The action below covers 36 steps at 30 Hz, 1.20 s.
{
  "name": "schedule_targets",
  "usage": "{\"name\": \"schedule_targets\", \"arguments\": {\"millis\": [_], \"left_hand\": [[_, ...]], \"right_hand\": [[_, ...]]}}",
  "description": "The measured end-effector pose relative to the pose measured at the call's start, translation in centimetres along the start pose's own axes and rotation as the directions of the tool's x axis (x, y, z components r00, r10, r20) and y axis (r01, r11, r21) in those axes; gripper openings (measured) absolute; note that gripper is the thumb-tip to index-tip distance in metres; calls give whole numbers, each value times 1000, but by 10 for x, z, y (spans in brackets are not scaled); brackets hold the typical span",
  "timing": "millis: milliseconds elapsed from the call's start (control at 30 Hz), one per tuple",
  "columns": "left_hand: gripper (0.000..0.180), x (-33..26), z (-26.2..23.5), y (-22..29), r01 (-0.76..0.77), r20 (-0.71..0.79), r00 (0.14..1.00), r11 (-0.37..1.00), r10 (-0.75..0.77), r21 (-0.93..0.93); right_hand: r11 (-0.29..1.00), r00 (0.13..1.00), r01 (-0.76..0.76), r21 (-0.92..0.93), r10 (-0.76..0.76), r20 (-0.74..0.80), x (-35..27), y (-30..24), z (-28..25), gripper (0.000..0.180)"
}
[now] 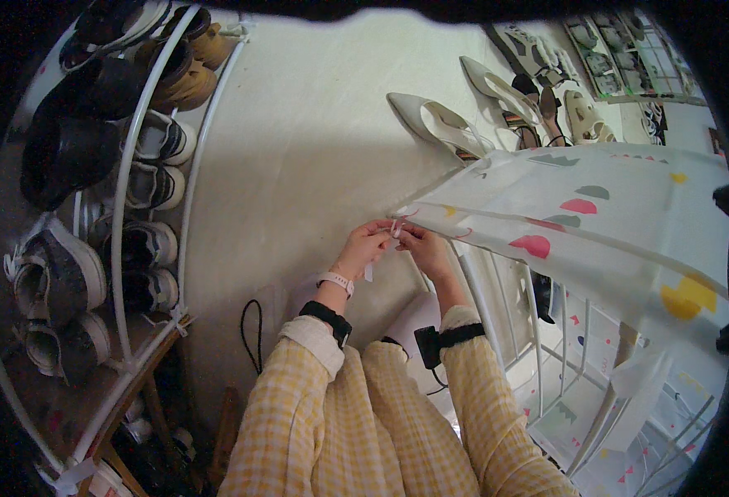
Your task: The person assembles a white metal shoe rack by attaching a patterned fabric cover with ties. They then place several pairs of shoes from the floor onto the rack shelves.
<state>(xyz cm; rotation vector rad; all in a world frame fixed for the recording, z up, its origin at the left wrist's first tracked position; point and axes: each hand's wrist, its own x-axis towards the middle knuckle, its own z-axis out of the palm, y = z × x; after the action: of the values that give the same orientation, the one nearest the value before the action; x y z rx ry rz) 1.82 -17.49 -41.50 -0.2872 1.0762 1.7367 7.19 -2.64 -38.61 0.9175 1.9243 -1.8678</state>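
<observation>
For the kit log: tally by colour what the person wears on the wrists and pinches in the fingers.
White: 2, the wrist band on the left arm and the tie pinched between left hand and right hand
Black: 2, the left black strap and the right black strap
Total: 4

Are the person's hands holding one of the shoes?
No, both the left hand and the right hand pinch a small tie at the corner of the patterned fabric cover.
</observation>
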Motion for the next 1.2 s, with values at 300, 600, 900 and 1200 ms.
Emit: {"name": "schedule_targets", "arguments": {"millis": [300,600,900,1200], "left_hand": [[21,30,-11,-12,-325,110,946,880,306,347],[17,15,6,-7,-383,-36,880,751,474,538],[15,16,3,-1,-464,31,801,586,598,664],[11,17,1,3,-530,159,728,401,667,747]], "right_hand": [[985,977,-65,158,30,210,2,-5,-11,26],[994,987,6,113,-24,158,1,-6,-7,25],[999,993,2,37,-7,116,4,-6,-3,24],[980,988,136,-142,-124,91,3,-2,-4,23]]}}
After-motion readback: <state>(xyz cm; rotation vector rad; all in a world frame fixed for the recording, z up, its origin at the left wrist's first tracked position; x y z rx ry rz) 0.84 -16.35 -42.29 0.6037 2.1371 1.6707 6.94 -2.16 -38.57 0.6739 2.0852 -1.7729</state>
